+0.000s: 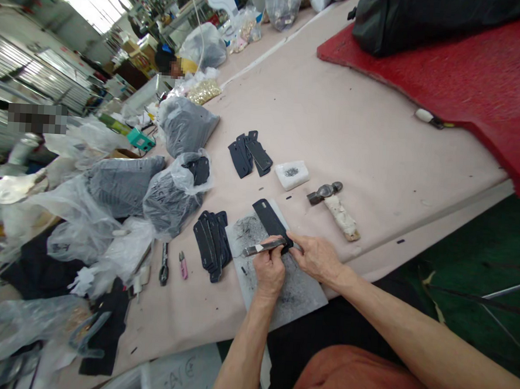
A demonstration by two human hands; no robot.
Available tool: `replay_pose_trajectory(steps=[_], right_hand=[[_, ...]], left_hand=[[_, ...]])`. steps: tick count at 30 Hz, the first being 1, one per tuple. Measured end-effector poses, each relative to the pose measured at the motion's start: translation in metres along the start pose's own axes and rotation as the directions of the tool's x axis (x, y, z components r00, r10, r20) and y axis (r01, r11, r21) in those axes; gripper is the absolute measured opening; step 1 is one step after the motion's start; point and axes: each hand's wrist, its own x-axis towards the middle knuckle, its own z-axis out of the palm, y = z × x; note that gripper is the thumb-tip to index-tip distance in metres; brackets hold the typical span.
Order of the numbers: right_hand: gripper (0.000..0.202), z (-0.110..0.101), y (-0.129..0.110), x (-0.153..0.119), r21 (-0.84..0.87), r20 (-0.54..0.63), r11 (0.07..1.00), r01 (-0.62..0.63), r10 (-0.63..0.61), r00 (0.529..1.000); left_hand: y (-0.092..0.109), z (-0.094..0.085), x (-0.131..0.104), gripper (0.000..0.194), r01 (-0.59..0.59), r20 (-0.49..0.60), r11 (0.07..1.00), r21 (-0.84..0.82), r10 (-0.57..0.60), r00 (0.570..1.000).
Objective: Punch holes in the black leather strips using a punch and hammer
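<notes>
My left hand (269, 272) is closed round a slim silvery metal tool (256, 249), held crosswise over the lower end of a black flat piece (268, 217). That piece has rounded corners and a small slot at its far end. My right hand (320, 258) comes in from the right, its fingers closed on the piece's near end; the fingertips partly hide the contact. Under both hands lies a grey, scuffed board (298, 296) with dark marks. Left of the board is a fanned stack of similar black pieces (213, 244).
A hammer (340, 214) with a wrapped handle lies right of a white block (292, 174). More black pieces (250, 153) rest beyond. Pink snips (183, 266) and a dark tool (164, 265) lie left, near filled plastic bags (172, 195). Red sheeting (469, 84) covers the far right.
</notes>
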Motion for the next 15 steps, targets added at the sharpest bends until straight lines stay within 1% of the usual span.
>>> replay_pose_trajectory(steps=[2, 4, 9, 15], right_hand=[[0.05, 0.0006, 0.0009, 0.0, -0.004, 0.007, 1.0, 0.003, -0.003, 1.0], [0.05, 0.0007, 0.0014, -0.0001, -0.006, 0.01, 1.0, 0.006, -0.005, 1.0], [0.051, -0.002, 0.0002, -0.0002, -0.001, 0.011, 1.0, 0.009, -0.009, 1.0], [0.05, -0.0054, -0.0018, -0.0002, -0.004, 0.029, 1.0, 0.006, -0.006, 1.0]], left_hand=[[0.0012, 0.0016, 0.0009, 0.018, -0.049, -0.005, 0.998, 0.035, 0.049, 0.999], [0.0021, 0.0021, 0.0022, 0.018, -0.068, 0.004, 0.996, 0.051, 0.068, 0.998], [0.004, -0.0007, 0.0049, 0.018, 0.024, 0.011, 1.0, 0.005, -0.024, 1.0], [0.0082, -0.0026, 0.0052, 0.019, 0.125, 0.014, 0.989, -0.077, -0.124, 0.992]])
